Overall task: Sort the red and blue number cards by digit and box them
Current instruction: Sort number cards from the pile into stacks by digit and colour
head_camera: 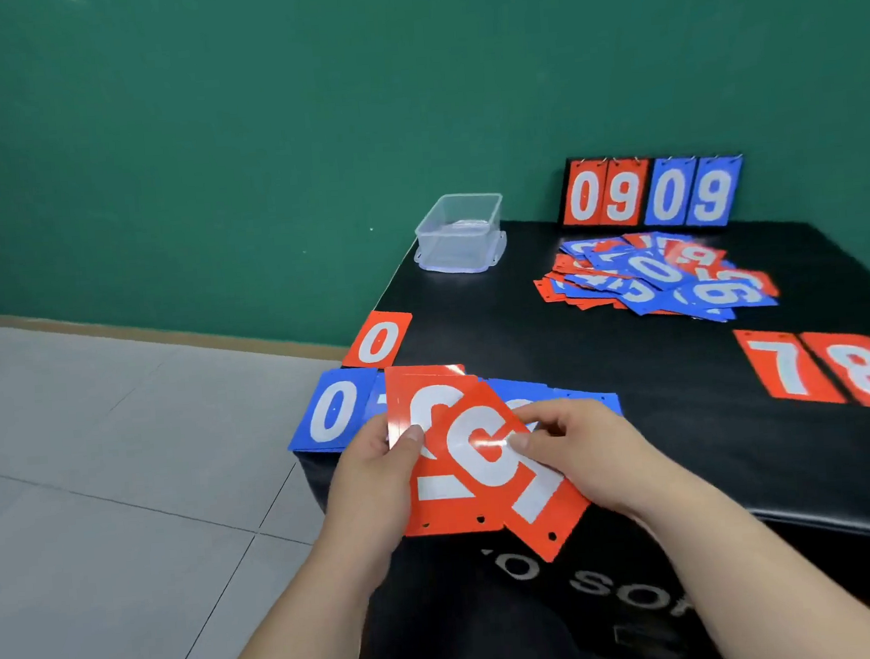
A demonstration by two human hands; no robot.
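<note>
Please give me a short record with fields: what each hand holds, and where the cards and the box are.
left hand: grip on rear red card
right hand: pinches front red card, overlapping the rear one
near edge: blue 0 card, red 0 card just beyond it
right side: red 7 card beside red 8 card
score stand: at the back, shows 09 09
unsorted pile: red and blue cards, before the stand
clear box: far left corner, looks empty

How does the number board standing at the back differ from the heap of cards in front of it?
The number board stands upright; the heap of cards lies flat. The board's cards sit in a neat row; the heap's overlap at all angles. Both mix red and blue with white digits.
</note>
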